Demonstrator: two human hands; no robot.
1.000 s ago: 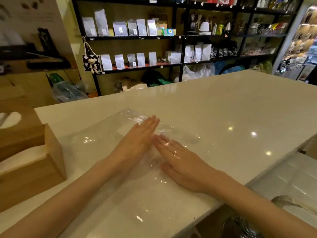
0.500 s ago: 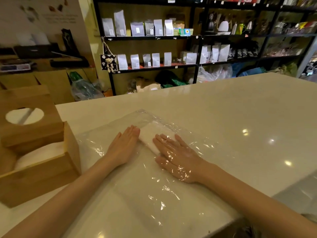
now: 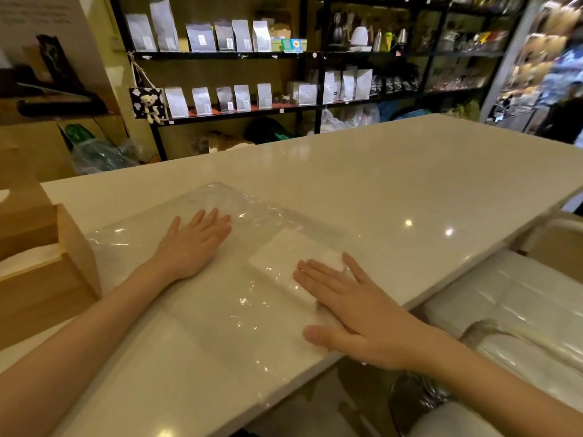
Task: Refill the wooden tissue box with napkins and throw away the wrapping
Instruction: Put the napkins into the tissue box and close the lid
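Observation:
A clear plastic wrapping [image 3: 220, 298] lies spread flat on the white counter [image 3: 394, 171]. My left hand [image 3: 192, 244] rests palm down on it with fingers together. A thin white stack of napkins [image 3: 293, 260] lies inside the wrapping toward the right, and my right hand [image 3: 353, 313] lies flat over its near end, fingers spread. The wooden tissue box [image 3: 47, 279] stands at the left edge, filled with white napkins [image 3: 28, 257]; its lid [image 3: 22, 200] is partly out of view behind it.
Black shelves [image 3: 220, 55] with white pouches and kettles line the back wall. Below the counter's right edge sit wrapped white packs [image 3: 511, 298] and a crumpled clear bag [image 3: 419, 395]. A bag of green items [image 3: 91, 149] lies behind the counter at left.
My hands have slid apart across the wrapping, the right one moving right and toward me. The napkin stack has shifted right with it. The view has swung so the box sits farther left.

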